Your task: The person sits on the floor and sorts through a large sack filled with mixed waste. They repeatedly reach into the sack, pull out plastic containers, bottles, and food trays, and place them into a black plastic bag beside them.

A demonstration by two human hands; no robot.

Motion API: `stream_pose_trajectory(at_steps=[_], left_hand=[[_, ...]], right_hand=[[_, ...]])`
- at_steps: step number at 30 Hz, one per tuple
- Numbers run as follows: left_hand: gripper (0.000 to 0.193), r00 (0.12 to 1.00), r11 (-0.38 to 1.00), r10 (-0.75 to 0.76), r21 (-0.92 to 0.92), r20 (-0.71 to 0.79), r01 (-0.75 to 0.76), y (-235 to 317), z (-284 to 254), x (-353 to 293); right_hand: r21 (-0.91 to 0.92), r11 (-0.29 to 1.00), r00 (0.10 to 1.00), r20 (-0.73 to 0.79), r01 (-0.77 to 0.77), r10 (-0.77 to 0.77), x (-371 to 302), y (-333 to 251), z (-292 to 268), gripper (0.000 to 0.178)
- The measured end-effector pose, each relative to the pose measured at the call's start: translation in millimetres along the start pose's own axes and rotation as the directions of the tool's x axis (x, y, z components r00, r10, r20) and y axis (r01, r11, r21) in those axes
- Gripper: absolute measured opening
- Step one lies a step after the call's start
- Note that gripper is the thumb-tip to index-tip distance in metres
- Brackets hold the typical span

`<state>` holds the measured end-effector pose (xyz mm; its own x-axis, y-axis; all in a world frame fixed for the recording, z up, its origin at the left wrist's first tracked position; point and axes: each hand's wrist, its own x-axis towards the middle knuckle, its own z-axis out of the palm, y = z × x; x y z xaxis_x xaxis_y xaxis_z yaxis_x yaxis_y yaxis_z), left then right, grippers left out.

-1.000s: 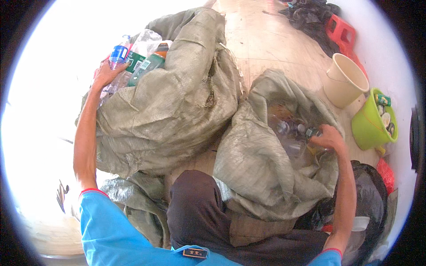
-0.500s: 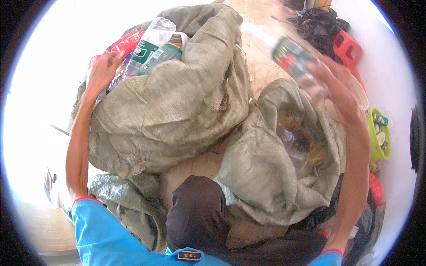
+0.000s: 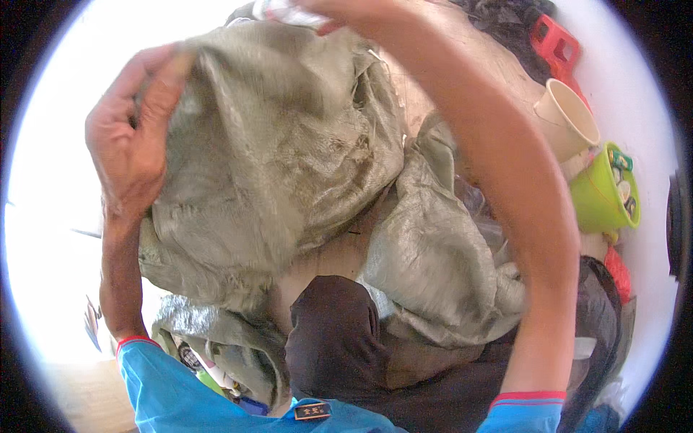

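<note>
A large grey-green woven sack bulges in front of me. My left hand is closed on its raised rim, thumb and fingers pinching the fabric. The lifted cloth hides most of what lies inside. My right hand reaches past the far side of this sack, partly cut off by the upper edge of the view. Beside it a whitish, reddish piece shows behind the rim, too blurred to name. A smaller woven sack stands to the right, its mouth partly covered by my right forearm.
Along the right wall are a cream bucket, a lime-green bucket holding several small items, a red plastic container and black plastic bags. Another woven sack lies at lower left, near my knee.
My left hand has raised the large sack's rim over the bottles. My right hand has swung left and away from me, from above the small sack; the bottle it held is no longer distinguishable.
</note>
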<state>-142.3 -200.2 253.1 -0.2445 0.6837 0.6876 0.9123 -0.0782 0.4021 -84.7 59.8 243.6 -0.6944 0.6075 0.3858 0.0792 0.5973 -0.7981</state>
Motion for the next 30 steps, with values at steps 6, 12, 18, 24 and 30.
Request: stream_pose_trajectory(at_steps=[6, 12, 18, 24, 30], left_hand=[[0.022, 0.904, 0.931, 0.361, -0.152, 0.230, -0.333, 24.9, 18.6, -11.8], [0.022, 0.820, 0.910, 0.369, -0.351, 0.438, -0.221, 14.7, 10.9, -38.1], [0.046, 0.867, 0.991, 0.120, -0.109, 0.484, -0.076, 3.6, -17.0, -42.3], [0.059, 0.970, 0.925, -0.243, 0.302, 0.000, 0.232, -65.1, -78.6, -85.7], [0.078, 0.480, 0.477, -0.823, 0.091, -0.304, 0.874, -246.4, -166.0, -86.5]], right_hand=[[-0.393, 0.873, 0.869, 0.491, 0.288, -0.065, -4.5, -17.0, 55.5, 0.043], [-0.645, 0.691, 0.934, 0.330, 0.326, -0.133, -73.1, 29.9, 16.6, 0.037], [-0.821, 0.568, 0.995, -0.002, 0.056, -0.102, -103.5, 74.6, -23.4, 0.081], [-0.623, 0.771, 0.982, 0.030, -0.128, 0.187, -97.8, 115.1, -45.2, 0.064], [-0.154, 0.944, 0.955, 0.008, -0.293, 0.297, -94.2, 128.9, -47.3, 0.044]])
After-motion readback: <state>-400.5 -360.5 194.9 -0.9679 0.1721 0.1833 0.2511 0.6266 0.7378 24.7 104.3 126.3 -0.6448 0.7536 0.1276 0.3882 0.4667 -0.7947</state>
